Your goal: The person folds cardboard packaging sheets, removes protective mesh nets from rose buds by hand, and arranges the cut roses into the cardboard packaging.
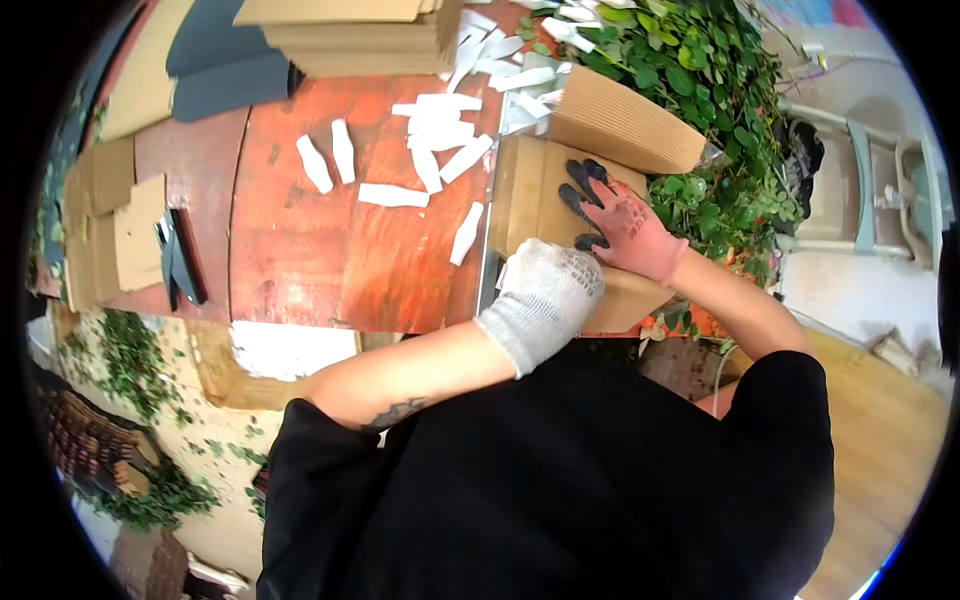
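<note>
A brown cardboard box [519,190] lies at the right part of the red wooden table. My right hand [627,227], in a pink glove with dark fingertips, rests on the box with its fingers spread. My left hand [553,282], in a pale grey knit glove, is closed at the box's near left edge; what it holds, if anything, is hidden. Just left of that hand a narrow dark and metallic edge [489,280] shows. Beyond my right hand stands a row of cardboard sheets [625,120].
White paper strips [437,130] are scattered over the red table [290,230]. A cardboard stack [360,40] stands at the back. A black stapler-like tool [177,260] and cardboard pieces [100,220] lie at the left. Leafy green stems [690,70] fill the back right, near a chair [865,190].
</note>
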A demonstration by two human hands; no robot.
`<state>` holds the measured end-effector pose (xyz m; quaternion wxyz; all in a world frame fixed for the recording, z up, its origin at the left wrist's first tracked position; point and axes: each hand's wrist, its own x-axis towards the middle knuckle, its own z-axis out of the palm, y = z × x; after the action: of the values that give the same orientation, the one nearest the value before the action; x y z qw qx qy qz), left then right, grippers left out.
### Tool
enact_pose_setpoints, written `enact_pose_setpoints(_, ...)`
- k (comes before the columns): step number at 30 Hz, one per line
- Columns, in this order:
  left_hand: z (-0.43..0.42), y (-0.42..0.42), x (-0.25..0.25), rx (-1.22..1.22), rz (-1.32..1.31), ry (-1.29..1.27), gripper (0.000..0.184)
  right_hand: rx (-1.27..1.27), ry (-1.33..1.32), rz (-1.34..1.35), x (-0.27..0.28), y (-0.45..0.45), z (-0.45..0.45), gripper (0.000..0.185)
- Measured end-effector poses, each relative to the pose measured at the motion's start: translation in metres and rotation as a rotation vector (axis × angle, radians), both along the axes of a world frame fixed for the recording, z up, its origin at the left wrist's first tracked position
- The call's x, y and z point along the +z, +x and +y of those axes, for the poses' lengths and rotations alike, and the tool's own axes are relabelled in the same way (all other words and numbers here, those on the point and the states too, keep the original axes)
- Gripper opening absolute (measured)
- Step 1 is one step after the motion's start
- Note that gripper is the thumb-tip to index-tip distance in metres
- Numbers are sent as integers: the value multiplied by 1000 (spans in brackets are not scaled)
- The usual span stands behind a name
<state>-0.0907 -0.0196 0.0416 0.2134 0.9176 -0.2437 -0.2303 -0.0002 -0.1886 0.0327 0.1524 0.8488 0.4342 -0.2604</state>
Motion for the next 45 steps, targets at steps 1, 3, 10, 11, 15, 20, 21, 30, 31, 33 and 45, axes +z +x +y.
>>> enact_pose_setpoints(1,-4,2,2,-19,-15,29,20,-19,29,-15,-1,1,-4,69)
enact_pose_setpoints(3,-6,4,5,0,-100,9,14,75,148,-63,-4,0,-13,63)
enact_pose_setpoints(10,-18,0,-10,9,-307,-52,19,203,454,-81,-16,14,-32,55)
enact_pose_setpoints(11,-14,3,-27,1,-264,-80,19,245,476,-108,-19,16,-34,55)
enact_pose_setpoints(15,-14,19,-18,-103,-104,96,19,7,761,93,35,49,-47,51)
enact_pose_setpoints(20,-23,29,4,-95,5,190,18,-439,893,-343,98,244,-82,43)
enact_pose_setpoints(21,-24,30,6,-103,30,206,19,-416,819,-476,78,281,-90,48)
enact_pose_setpoints(30,-17,24,-4,-3,-10,59,33,-234,144,-777,-19,389,-83,50)
enact_pose_setpoints(31,-14,25,-5,-2,-9,57,33,-257,94,-716,-11,388,-80,50)
enact_pose_setpoints(33,-7,26,-3,-16,-37,-56,39,-299,78,-635,15,388,-79,49)
enact_pose_setpoints(45,-16,162,83,16,201,-682,58,-131,556,-966,107,415,-205,38)
